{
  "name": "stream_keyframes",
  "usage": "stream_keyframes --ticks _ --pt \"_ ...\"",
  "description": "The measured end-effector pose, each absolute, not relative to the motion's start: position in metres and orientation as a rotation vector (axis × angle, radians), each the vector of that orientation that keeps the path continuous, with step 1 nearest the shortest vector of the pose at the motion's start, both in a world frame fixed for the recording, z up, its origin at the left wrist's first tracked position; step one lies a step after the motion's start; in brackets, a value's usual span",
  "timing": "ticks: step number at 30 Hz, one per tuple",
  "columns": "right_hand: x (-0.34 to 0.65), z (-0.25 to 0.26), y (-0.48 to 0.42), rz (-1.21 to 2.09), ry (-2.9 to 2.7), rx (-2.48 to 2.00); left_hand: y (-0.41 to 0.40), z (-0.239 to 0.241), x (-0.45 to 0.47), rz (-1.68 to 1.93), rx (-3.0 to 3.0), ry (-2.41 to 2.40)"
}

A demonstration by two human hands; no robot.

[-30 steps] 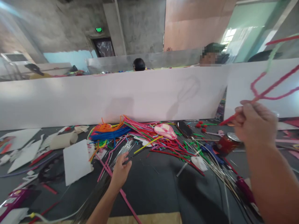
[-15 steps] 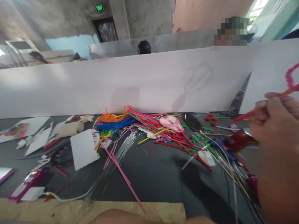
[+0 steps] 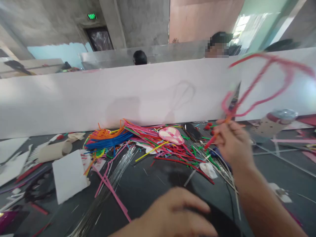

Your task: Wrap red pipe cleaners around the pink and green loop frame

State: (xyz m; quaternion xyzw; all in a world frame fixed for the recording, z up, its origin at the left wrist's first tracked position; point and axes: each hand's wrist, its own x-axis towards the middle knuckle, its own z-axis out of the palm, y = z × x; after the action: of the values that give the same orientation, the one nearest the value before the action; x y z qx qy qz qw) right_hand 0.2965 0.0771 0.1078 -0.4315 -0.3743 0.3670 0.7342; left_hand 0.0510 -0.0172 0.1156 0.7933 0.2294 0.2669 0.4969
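Observation:
My right hand point(image 3: 230, 141) is closed around the stem of a pipe cleaner figure point(image 3: 255, 82), raised above the right side of the table. Pink and red loops spread from an orange wrapped joint, and a red end pokes out below the fist. The figure is somewhat blurred. Low in the middle, my left hand point(image 3: 180, 214) hovers over the dark table with its fingers apart and nothing in them. Beyond it lies a heap of red and pink pipe cleaners point(image 3: 170, 151), with a blue bundle point(image 3: 111, 141) and an orange bundle point(image 3: 101, 133) at its left.
A pink patterned oval piece point(image 3: 171, 135) and a phone point(image 3: 192, 131) lie near the white divider point(image 3: 148, 92). Thin wires point(image 3: 118, 171), a white card point(image 3: 69, 174) and a cardboard tube point(image 3: 55, 151) are to the left. A clear-topped container point(image 3: 276, 121) stands right. Two people's heads show beyond.
The view has turned right. My right hand has come inward with the pipe cleaner figure, now more fully in view. My left hand has risen into view over the table.

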Motion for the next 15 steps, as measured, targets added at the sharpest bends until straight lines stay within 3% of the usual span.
stream_keyframes --ticks 5,9,11,15 --pt "0.223 0.06 0.054 1.256 -1.084 -1.041 0.046 0.109 0.027 1.343 1.671 1.186" --pt "0.191 0.033 0.037 1.392 -1.328 -1.01 0.095 0.125 0.005 1.683 1.653 1.21" --pt "0.187 0.022 0.031 1.377 -1.446 -1.036 0.113 0.139 -0.003 1.557 1.675 1.226" --pt "0.189 0.007 0.023 1.331 -1.625 -1.061 0.136 0.155 -0.003 0.97 1.764 1.187"
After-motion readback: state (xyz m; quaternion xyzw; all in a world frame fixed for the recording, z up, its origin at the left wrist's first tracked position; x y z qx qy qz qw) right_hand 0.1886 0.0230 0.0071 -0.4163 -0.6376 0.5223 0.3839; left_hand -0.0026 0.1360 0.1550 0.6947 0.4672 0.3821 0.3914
